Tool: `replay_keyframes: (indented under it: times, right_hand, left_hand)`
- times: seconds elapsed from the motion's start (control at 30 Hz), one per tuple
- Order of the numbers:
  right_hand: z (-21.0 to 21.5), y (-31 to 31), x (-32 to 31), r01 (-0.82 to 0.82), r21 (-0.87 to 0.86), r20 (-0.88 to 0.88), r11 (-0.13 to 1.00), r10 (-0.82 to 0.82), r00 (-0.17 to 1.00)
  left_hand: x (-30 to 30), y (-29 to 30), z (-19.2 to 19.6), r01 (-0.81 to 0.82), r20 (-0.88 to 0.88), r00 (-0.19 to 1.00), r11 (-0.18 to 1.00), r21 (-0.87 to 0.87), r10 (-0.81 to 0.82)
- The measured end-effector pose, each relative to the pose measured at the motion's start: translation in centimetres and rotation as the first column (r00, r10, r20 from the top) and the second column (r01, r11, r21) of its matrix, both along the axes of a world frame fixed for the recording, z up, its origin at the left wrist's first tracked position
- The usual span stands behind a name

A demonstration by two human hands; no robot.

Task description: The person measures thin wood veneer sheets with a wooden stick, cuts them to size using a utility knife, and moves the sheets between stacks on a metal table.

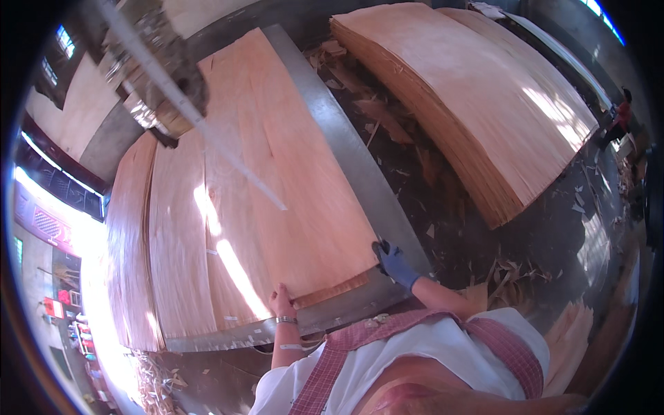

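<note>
A large pale wood veneer sheet point(304, 214) lies on the metal-topped table point(332, 117) in front of me, beside other veneer sheets. At its near edge my bare left hand point(282, 303), with a watch on the wrist, is closed with its fingers on the sheet's border. My right hand point(398, 265) wears a blue glove with dark finger parts. It is closed at the sheet's near right corner, its fingertips partly hidden. Under the near edge, a strip of another veneer layer point(332, 290) shows.
A thick veneer stack point(463, 90) stands at the right. Wood scraps point(508, 277) litter the floor. A long pale strip point(207, 131) slants over the sheets from the upper left. More veneer point(128, 242) lies at the far left. A person point(620, 117) is in the right background.
</note>
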State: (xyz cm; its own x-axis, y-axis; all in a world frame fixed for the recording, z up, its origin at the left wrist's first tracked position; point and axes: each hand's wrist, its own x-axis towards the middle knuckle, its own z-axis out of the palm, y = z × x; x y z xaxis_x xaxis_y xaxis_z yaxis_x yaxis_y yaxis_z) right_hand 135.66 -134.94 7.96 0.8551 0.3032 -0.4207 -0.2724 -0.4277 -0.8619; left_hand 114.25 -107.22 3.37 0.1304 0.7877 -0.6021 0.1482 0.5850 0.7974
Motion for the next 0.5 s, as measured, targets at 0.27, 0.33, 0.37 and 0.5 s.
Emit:
replay_keyframes:
  times: [0.27, 0.33, 0.37, 0.5]
  right_hand:
    - [-2.1, -3.3, 1.8, 0.287, 0.447, -0.584, 0.847, 0.033, 0.811]
    - [-4.3, -6.3, -0.5, 0.136, 0.353, -0.374, 0.926, 0.007, 0.927]
    - [-5.0, -7.5, -1.2, 0.038, 0.279, -0.241, 0.960, 0.032, 0.970]
    - [-5.6, -9.8, -1.6, -0.160, 0.001, 0.127, 0.987, 0.158, 0.979]
  left_hand:
    - [2.7, -2.0, -3.4, -0.114, 0.111, 0.984, 0.974, -0.195, 0.137]
    - [4.1, -2.6, -4.0, -0.236, 0.097, 0.962, 0.957, -0.171, 0.255]
    - [4.4, -2.7, -3.8, -0.241, 0.096, 0.962, 0.958, -0.152, 0.257]
    - [7.0, -3.7, -2.8, -0.354, 0.115, 0.924, 0.929, -0.106, 0.365]
